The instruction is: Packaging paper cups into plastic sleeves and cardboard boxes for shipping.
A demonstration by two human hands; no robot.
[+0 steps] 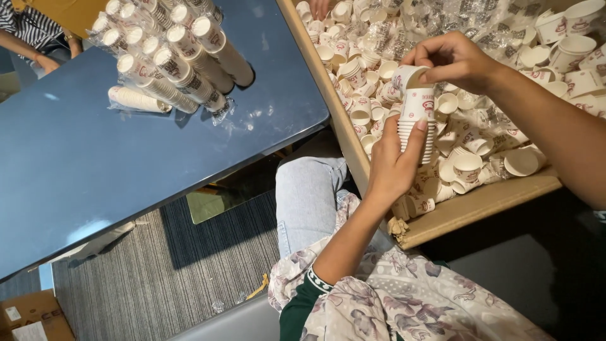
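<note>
A person's left hand grips a short stack of small white paper cups from below, fingers wrapped around its lower rims and the thumb pressed against the side, holding it upright just above a wide wooden tray. The right hand reaches in from the right and pinches the rim of the top cup, which sits tilted on the stack, thumb and fingertips closed on its edge. The cups are white with a red-and-dark printed mark.

Beneath and around both hands, the tray is heaped with loose cups of the same kind, lying on their sides, upright and overturned, mixed with crumpled clear plastic wrap toward the far side. The person's sleeves are a pale floral fabric with a dark green cuff at the left wrist, and a knee in light jeans shows below the tray's near corner.

To the left, well apart from the hands, a glossy dark blue surface carries bagged sleeves of stacked cups piled lying down. Another person's arm in a striped top shows at the upper left edge, and someone's fingers at the tray's far end. Grey ribbed carpet lies below, with a cardboard box in the lower left corner.
</note>
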